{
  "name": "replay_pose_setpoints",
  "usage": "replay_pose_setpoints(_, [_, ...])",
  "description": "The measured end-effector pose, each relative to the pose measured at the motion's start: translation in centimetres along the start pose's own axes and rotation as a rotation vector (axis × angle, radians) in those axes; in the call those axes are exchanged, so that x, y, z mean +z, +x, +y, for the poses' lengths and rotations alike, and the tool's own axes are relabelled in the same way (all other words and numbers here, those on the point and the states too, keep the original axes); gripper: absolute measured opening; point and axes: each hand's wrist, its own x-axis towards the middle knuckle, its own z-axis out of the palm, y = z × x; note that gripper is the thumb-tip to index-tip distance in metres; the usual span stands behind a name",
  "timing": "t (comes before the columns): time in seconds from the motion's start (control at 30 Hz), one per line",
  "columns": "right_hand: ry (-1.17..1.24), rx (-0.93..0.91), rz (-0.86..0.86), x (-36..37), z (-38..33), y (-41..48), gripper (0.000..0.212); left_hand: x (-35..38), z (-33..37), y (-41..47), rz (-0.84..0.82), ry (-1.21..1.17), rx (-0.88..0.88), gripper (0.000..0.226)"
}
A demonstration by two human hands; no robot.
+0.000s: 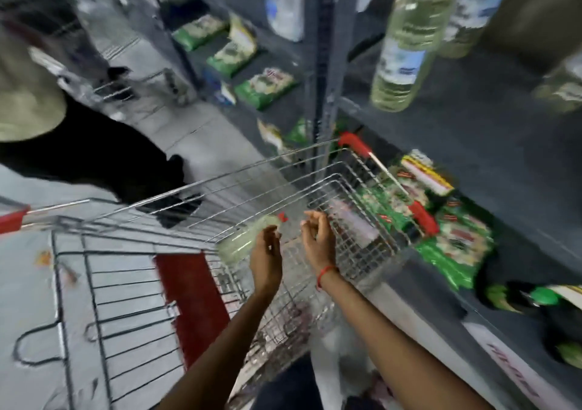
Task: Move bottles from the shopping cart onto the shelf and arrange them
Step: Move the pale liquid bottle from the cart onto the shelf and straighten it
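The grey shelf [472, 145] fills the right side of the view and is the biggest thing here. Against its front edge stands the wire shopping cart [220, 220], its red-capped rim corner almost touching the shelf post. Beyond the cart, farther from the shelf, a second person [78, 145] in dark trousers and a pale top stands on the tiled floor.

On the upper board of the shelf stands a large bottle [406, 47] of pale yellowish liquid with a white and blue label, with more bottles behind it (all blurred). Green packets [453, 246] lie on the lower board of the shelf, just past the cart's rim.

Inside the cart, at the end nearest the shelf, lies a bottle in the cart [245, 239], on its side, red cap pointing toward the shelf.

The left hand [266, 258] reaches into the cart with fingers curled against this bottle; whether it truly grips it I cannot tell. The right hand [318, 239], a red thread on its wrist, hovers between that bottle and the shelf, fingers loosely curved and holding nothing.
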Motion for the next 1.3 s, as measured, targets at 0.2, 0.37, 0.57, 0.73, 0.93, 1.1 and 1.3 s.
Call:
replay_pose_setpoints(0.2, [-0.136,0.320,-0.137,8.5,6.0,3.8,0.027,-1.7,-10.8,4.9,-0.118,0.332,-0.218,0.047])
replay_pose_setpoints(0.37, [-0.300,0.451,-0.297,11.6,10.3,6.1,0.044,-0.4,-18.6,9.0,-0.308,0.764,-0.191,0.091])
replay_pose_setpoints(0.57, [-0.345,0.469,-0.309,12.7,13.0,7.9,0.035,1.6,-22.6,12.6,-0.368,0.921,-0.171,0.101])
replay_pose_setpoints(0.73, [-0.356,0.522,-0.368,11.8,13.0,8.2,0.034,1.6,-23.3,14.1,-0.405,0.958,-0.100,0.101])
replay_pose_setpoints(0.93, [-0.337,0.521,-0.318,9.8,11.6,8.4,0.032,0.8,-19.1,14.2,-0.594,0.729,-0.161,0.092])
replay_pose_setpoints(1.1, [-0.211,0.558,-0.228,5.0,7.7,8.0,0.064,0.4,-11.7,11.6,-0.713,0.171,-0.366,0.078])
replay_pose_setpoints(1.3, [0.285,0.446,-0.206,-3.6,1.6,5.9,0.083,-0.1,1.5,8.7,-1.016,-0.324,-0.301,0.038])
